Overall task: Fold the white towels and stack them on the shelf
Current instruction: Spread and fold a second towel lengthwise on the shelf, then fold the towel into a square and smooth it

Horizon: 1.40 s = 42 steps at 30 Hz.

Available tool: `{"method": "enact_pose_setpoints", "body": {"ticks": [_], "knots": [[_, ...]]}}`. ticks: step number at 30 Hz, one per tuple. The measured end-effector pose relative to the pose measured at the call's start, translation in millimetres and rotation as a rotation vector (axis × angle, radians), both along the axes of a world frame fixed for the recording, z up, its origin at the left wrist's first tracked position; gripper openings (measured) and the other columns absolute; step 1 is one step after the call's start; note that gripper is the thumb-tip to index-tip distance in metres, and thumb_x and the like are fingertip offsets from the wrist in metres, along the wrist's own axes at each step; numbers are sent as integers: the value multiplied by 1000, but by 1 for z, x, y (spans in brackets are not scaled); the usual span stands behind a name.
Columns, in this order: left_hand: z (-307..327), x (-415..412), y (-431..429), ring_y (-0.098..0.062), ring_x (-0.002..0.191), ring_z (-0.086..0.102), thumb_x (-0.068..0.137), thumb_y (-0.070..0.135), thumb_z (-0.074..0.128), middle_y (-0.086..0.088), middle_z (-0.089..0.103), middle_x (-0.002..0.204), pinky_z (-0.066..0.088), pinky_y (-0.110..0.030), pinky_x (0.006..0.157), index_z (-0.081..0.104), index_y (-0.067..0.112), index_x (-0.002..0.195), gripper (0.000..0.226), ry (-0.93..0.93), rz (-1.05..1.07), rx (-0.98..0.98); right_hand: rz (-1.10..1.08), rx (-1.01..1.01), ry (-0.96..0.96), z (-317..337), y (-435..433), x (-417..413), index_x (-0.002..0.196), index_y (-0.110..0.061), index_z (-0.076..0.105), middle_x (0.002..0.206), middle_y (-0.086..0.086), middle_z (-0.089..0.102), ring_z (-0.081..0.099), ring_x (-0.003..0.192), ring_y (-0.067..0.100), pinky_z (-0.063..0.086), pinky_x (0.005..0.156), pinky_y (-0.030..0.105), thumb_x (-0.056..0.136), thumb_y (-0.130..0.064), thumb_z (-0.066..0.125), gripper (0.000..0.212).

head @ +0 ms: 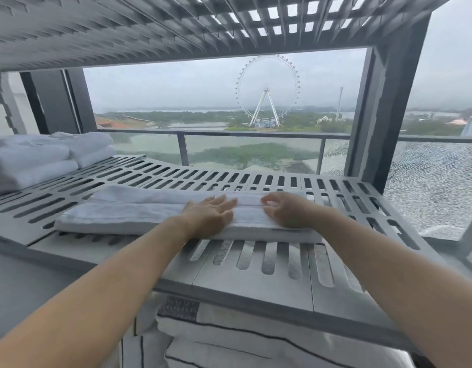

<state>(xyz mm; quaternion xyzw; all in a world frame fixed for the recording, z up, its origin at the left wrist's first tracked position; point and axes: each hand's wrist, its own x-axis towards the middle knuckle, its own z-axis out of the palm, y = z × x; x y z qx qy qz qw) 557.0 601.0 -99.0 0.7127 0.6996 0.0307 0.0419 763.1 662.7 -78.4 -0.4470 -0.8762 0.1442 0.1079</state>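
Two hands are resting on the folded towel (128, 216) at the shelf (256, 288) front: the left hand (209, 215) is pressing flat, fingers straight, likely holding the fold down; the right hand (289, 212) is curling its fingers, pinch impossible to confirm.

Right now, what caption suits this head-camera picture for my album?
Left hand and right hand on a folded white towel atop a slotted shelf, stacked towels left, Ferris wheel beyond.
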Motion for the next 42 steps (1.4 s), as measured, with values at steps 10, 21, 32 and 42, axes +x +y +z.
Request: {"method": "enact_pose_setpoints", "body": {"ticks": [10,21,32,42], "knots": [[-6,12,-5,-9,142,11,94,54,15,12,10,156,10,-45,113,12,46,142,50,57,-72,129,-301,113,56,7,1,26,117,-8,50,128,14,49,51,105,26,41,80,31,79,-39,61,51],[-7,14,-5,-11,140,19,92,54,17,9,19,154,17,-42,112,20,43,142,51,42,-61,183,-412,-52,-99,20,-8,18,106,-4,54,109,10,57,55,90,23,46,76,30,87,-36,55,37],[6,5,-1,-14,138,23,95,46,33,1,27,152,17,-35,112,30,27,143,51,-183,-190,112,-439,-221,-173,61,-44,7,136,0,33,123,22,42,51,112,31,43,93,34,93,-20,41,48],[60,-85,-32,-18,106,60,87,26,61,-4,63,119,48,-30,90,58,14,119,34,-426,-133,518,-237,66,-99,126,-64,-128,92,-8,48,75,10,49,51,65,21,48,61,30,84,-23,55,18]]}}
